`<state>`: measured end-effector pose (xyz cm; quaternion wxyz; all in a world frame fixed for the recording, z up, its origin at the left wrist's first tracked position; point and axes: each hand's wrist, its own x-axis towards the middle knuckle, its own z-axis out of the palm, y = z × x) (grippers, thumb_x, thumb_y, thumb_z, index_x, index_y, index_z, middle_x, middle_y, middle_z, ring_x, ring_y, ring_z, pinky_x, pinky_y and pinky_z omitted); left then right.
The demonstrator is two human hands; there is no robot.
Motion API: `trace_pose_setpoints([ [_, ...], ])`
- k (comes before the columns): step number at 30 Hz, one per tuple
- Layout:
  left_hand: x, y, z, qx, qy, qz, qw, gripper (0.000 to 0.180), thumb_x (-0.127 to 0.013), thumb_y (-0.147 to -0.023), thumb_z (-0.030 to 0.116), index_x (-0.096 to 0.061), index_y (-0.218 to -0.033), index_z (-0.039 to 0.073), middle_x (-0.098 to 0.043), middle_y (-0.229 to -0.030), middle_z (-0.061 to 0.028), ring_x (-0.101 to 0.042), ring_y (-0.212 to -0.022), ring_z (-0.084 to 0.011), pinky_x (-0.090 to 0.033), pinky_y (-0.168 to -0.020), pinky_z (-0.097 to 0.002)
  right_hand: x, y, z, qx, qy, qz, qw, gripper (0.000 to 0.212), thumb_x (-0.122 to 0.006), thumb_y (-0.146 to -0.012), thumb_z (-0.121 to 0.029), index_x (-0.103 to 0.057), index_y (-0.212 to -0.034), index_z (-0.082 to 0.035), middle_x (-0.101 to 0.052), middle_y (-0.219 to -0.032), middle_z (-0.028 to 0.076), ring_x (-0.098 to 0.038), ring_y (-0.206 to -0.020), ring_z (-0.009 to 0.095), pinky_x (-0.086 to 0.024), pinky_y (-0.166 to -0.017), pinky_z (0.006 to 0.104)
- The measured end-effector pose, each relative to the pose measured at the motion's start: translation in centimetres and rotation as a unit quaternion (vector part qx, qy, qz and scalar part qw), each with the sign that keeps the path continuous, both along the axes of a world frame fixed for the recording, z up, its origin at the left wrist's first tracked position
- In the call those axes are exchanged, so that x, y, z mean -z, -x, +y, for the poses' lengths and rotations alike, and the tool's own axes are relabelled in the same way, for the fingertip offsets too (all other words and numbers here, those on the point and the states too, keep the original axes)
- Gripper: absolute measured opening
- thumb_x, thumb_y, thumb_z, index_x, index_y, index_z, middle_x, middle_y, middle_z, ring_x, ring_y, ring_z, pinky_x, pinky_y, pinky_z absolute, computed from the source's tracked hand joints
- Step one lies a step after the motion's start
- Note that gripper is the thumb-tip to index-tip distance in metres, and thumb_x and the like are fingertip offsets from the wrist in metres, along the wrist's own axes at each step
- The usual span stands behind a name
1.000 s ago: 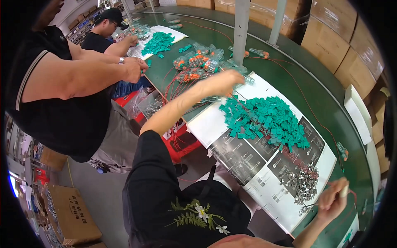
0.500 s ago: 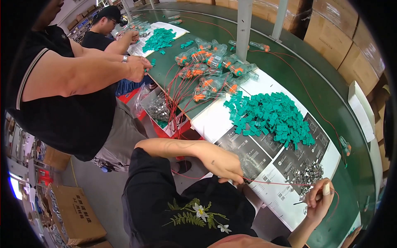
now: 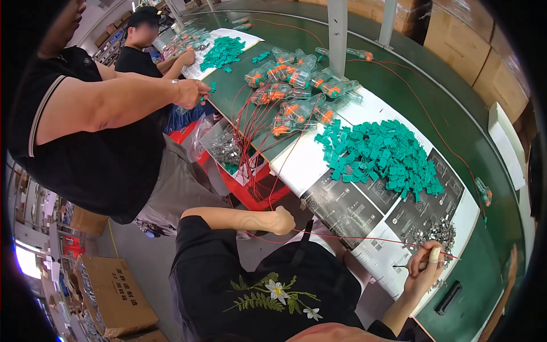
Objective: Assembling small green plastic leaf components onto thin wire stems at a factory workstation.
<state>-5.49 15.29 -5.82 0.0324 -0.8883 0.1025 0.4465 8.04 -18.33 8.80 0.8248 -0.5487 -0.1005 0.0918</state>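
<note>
My left hand [image 3: 283, 220] is closed on a thin red cord [image 3: 342, 237], left of the table edge. The cord runs taut to my right hand [image 3: 423, 263], and its short end sticks out past the fingers. My right hand is closed, a pale wrap on one finger, and a thin dark rod [image 3: 400, 266] pokes out of it. Beside that hand lies a pile of small metal pieces [image 3: 439, 232] on printed sheets [image 3: 342, 208]. Beyond them is a heap of green plastic pieces [image 3: 382, 157]. What my left fingers do inside the grip is hidden.
Clear-and-orange plastic units [image 3: 296, 108] with red cords stand around a metal post [image 3: 338, 40]. A black object [image 3: 449, 297] lies at the table's near right. Two people work at the left; a bin of metal parts [image 3: 225, 147] stands below the table edge.
My left hand has moved left, off the table edge, along with the cord. My right hand has shifted slightly left and nearer, and the cord's loose end beyond it is shorter.
</note>
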Motion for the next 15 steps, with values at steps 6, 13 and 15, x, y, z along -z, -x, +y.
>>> trace_pose_setpoints([
  [6,-1.4,-1.5,1.1,-0.027,0.083,-0.009,0.996,0.038,-0.072,-0.077,0.032,-0.069,-0.098,0.001,-0.070,-0.095,-0.0158,-0.067,-0.090,-0.0319,-0.050,-0.070,-0.0445,0.9,2.0,1.2,-0.101,0.068,-0.016,0.992,0.029,-0.051,-0.098,-0.027,-0.059,-0.092,0.001,-0.054,-0.058,0.006,-0.029,-0.038,0.004,-0.021,-0.036,0.0198],
  [13,-17.5,-3.4,-5.5,-0.194,0.579,-0.221,0.761,0.039,-0.064,-0.091,0.026,-0.057,-0.120,0.000,-0.062,-0.106,-0.0121,-0.062,-0.084,-0.0206,-0.048,-0.064,-0.0306,3.5,5.2,6.0,-0.308,0.159,0.044,0.937,0.035,-0.052,-0.097,-0.030,-0.064,-0.096,0.002,-0.064,-0.068,0.006,-0.042,-0.050,0.004,-0.032,-0.047,0.0197],
  [15,-17.1,-3.6,-7.0,-0.202,0.614,-0.175,0.742,0.044,-0.065,-0.090,0.029,-0.056,-0.124,0.003,-0.058,-0.119,-0.0119,-0.063,-0.086,-0.0206,-0.050,-0.069,-0.0314,4.6,5.5,6.3,-0.367,0.189,-0.039,0.910,0.030,-0.053,-0.097,-0.029,-0.066,-0.094,-0.002,-0.067,-0.078,0.003,-0.044,-0.054,0.005,-0.033,-0.049,0.0205],
])
